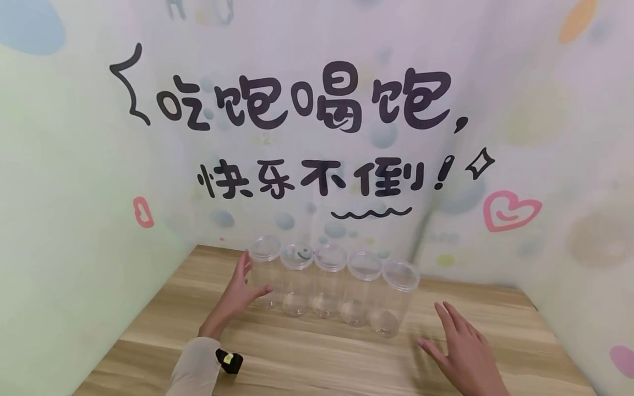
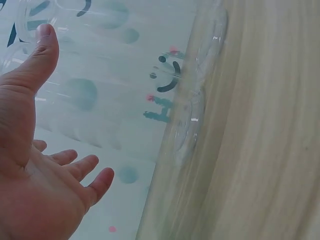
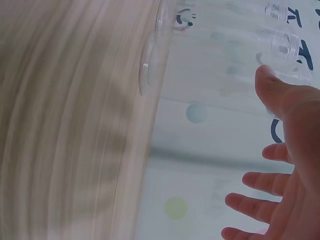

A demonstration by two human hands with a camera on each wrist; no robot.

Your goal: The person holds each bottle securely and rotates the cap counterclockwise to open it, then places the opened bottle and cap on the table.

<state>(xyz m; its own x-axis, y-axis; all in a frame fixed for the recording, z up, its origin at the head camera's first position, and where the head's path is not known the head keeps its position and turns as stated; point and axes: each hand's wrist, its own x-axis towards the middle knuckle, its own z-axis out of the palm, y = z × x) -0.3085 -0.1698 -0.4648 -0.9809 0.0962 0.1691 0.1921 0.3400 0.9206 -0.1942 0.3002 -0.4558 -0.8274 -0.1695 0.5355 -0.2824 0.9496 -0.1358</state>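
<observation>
Several clear plastic jars with clear lids stand upright in a row on the wooden table. My left hand [image 1: 242,294] is beside the leftmost jar [image 1: 266,275], fingers and thumb spread apart; whether it touches the jar I cannot tell. In the left wrist view the palm of that hand [image 2: 45,185] faces the jars with nothing in it. To the right of the rightmost jar [image 1: 396,297], my right hand [image 1: 468,352] hovers apart from it with straight, spread fingers. The right wrist view shows this hand [image 3: 300,165] holding nothing.
The wood-grain table [image 1: 307,357] meets a pale printed wall [image 1: 297,33] behind the jars, with black lettering and coloured spots. Side walls rise at the left and right. A small black device [image 1: 230,361] sits at my left sleeve [image 1: 195,366].
</observation>
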